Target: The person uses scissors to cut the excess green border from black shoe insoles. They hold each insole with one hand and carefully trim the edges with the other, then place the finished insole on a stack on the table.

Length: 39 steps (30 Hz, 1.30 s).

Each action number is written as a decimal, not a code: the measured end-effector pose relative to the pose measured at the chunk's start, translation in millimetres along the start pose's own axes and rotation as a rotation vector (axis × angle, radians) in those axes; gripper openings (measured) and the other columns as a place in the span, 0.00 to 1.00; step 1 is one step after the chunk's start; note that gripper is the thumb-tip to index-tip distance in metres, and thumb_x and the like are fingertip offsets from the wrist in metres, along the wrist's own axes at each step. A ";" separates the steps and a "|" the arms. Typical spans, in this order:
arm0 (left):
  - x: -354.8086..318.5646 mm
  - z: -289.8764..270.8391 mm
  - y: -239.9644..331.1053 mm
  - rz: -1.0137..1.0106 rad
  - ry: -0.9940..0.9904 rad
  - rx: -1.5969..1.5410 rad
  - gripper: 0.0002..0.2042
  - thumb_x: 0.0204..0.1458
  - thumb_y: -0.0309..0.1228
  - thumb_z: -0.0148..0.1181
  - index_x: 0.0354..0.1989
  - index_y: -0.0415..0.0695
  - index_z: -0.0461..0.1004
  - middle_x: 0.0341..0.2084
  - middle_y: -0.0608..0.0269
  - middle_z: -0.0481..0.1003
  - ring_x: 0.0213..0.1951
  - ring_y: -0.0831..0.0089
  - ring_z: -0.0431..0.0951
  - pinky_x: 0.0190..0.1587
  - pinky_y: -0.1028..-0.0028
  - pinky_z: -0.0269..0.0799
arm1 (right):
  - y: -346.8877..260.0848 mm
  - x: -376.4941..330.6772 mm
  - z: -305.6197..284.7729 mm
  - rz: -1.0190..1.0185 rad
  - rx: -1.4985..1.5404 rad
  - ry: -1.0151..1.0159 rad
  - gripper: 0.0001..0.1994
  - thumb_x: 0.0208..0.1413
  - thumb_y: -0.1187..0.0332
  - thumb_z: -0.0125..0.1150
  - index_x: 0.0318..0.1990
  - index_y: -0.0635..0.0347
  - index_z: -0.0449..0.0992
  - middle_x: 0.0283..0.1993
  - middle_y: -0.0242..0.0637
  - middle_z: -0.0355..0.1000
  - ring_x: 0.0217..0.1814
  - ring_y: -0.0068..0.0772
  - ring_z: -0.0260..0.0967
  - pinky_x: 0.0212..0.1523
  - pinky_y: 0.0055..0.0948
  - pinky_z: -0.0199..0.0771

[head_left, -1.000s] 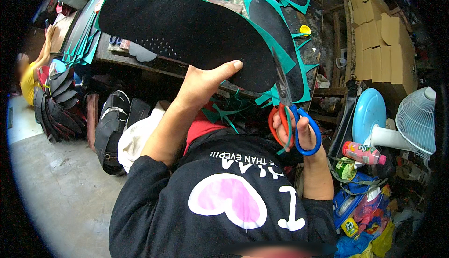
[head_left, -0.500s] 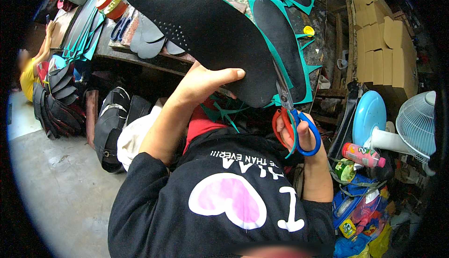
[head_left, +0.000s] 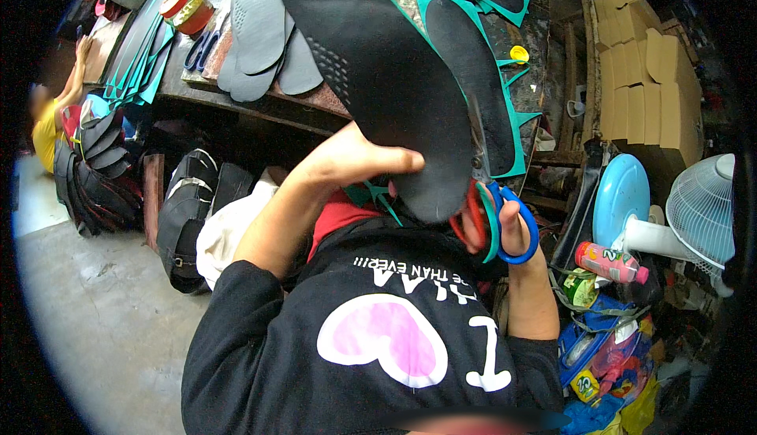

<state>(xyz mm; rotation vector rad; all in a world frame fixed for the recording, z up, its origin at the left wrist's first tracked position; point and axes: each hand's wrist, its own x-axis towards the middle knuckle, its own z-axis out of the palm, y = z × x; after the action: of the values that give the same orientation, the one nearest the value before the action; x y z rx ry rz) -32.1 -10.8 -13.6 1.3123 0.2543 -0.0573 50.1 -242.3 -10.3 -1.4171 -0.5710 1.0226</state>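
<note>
A black insole [head_left: 378,64], dotted with small holes along one side and edged in thin green, is tilted up in front of me. My left hand [head_left: 355,159] grips its near part, thumb on top and the other fingers mostly hidden underneath. Scissors [head_left: 534,222] with a blue and a red handle loop are in my right hand [head_left: 512,234], fingers through the loops. Their blades point away from me along the insole's right edge. A narrow green strip [head_left: 492,222] hangs by the handles. Beyond the blades, a black insole shape [head_left: 469,56] in a green-edged sheet lies on the table.
Grey insoles [head_left: 256,25], dark-handled scissors [head_left: 203,50] and a red-lidded jar [head_left: 186,7] occupy the table's left. A yellow cap [head_left: 519,54] lies at right. Cardboard boxes [head_left: 639,80], a fan [head_left: 702,206] and a pink bottle [head_left: 611,262] stand rightward. A person in yellow [head_left: 47,131] is far left.
The insole has turned, its far end swinging right and its near end coming closer to me, uncovering grey insoles on the table. My left hand has shifted slightly right and nearer; the scissors have barely moved.
</note>
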 end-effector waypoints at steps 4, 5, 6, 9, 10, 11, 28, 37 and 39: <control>-2.1 -0.8 -3.1 -0.084 -0.052 0.066 0.26 0.36 0.29 0.69 0.48 0.35 0.72 0.42 0.57 0.76 0.44 0.67 0.74 0.49 0.68 0.70 | 0.2 0.8 3.9 0.010 0.044 0.028 0.46 0.40 0.21 0.41 0.33 0.67 0.69 0.14 0.29 0.62 0.14 0.18 0.58 0.16 0.16 0.55; -2.0 -1.5 -3.3 -0.082 -0.047 0.051 0.26 0.35 0.29 0.69 0.47 0.36 0.72 0.42 0.57 0.76 0.44 0.67 0.74 0.49 0.69 0.70 | -1.5 -1.2 0.6 0.009 0.057 -0.041 0.46 0.40 0.21 0.41 0.33 0.67 0.69 0.14 0.29 0.62 0.13 0.18 0.58 0.15 0.16 0.55; -2.2 -2.9 -2.9 -0.095 -0.051 0.071 0.26 0.35 0.29 0.68 0.47 0.35 0.72 0.42 0.57 0.76 0.44 0.67 0.74 0.49 0.69 0.70 | -2.6 0.2 -4.5 0.006 0.024 -0.063 0.45 0.41 0.22 0.42 0.33 0.67 0.69 0.12 0.28 0.61 0.12 0.18 0.57 0.13 0.17 0.54; -2.0 -6.0 -2.0 -0.150 -0.052 0.071 0.26 0.34 0.27 0.68 0.47 0.35 0.72 0.41 0.57 0.76 0.43 0.67 0.75 0.49 0.69 0.70 | -5.0 -1.6 -16.1 0.093 -0.039 -0.105 0.45 0.41 0.22 0.44 0.33 0.67 0.68 0.10 0.27 0.58 0.10 0.18 0.56 0.11 0.17 0.51; -1.9 -6.2 -2.0 -0.179 -0.045 0.033 0.26 0.33 0.27 0.67 0.47 0.35 0.72 0.41 0.56 0.76 0.43 0.67 0.75 0.49 0.69 0.70 | -4.5 -1.3 -16.8 0.090 0.003 -0.140 0.45 0.41 0.23 0.43 0.35 0.68 0.68 0.14 0.29 0.61 0.14 0.19 0.59 0.15 0.17 0.57; -1.8 -6.1 -2.1 -0.206 -0.039 -0.004 0.27 0.33 0.26 0.67 0.47 0.34 0.72 0.41 0.56 0.76 0.43 0.67 0.75 0.49 0.69 0.70 | -3.1 -0.8 -16.0 0.089 0.015 -0.124 0.46 0.41 0.23 0.43 0.37 0.68 0.68 0.16 0.29 0.63 0.16 0.20 0.61 0.18 0.18 0.58; -5.4 0.4 -2.8 -0.128 0.017 -0.077 0.15 0.38 0.26 0.64 0.37 0.35 0.75 0.28 0.64 0.76 0.29 0.77 0.73 0.30 0.76 0.70 | 2.7 1.8 1.4 0.017 -0.039 -0.066 0.50 0.38 0.22 0.44 0.43 0.72 0.67 0.17 0.31 0.65 0.18 0.18 0.60 0.20 0.16 0.57; -3.8 -5.6 -4.6 -0.144 -0.009 -0.071 0.21 0.34 0.25 0.63 0.42 0.34 0.74 0.35 0.60 0.77 0.36 0.71 0.75 0.41 0.72 0.71 | 3.1 2.7 -2.1 0.049 -0.011 -0.075 0.45 0.41 0.23 0.44 0.37 0.68 0.68 0.15 0.29 0.61 0.12 0.18 0.58 0.12 0.16 0.53; -4.8 -6.5 -3.9 -0.187 -0.020 -0.015 0.24 0.32 0.24 0.63 0.44 0.34 0.73 0.38 0.58 0.77 0.40 0.68 0.76 0.46 0.70 0.71 | 11.6 9.3 0.7 -0.042 -0.003 -0.023 0.45 0.42 0.23 0.44 0.37 0.68 0.68 0.15 0.29 0.61 0.12 0.18 0.58 0.12 0.16 0.53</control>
<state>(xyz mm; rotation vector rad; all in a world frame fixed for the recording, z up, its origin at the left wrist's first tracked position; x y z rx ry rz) -38.5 -6.0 -17.8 1.2698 0.3594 -0.2265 51.3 -235.8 -23.6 -1.3915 -0.6169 1.0060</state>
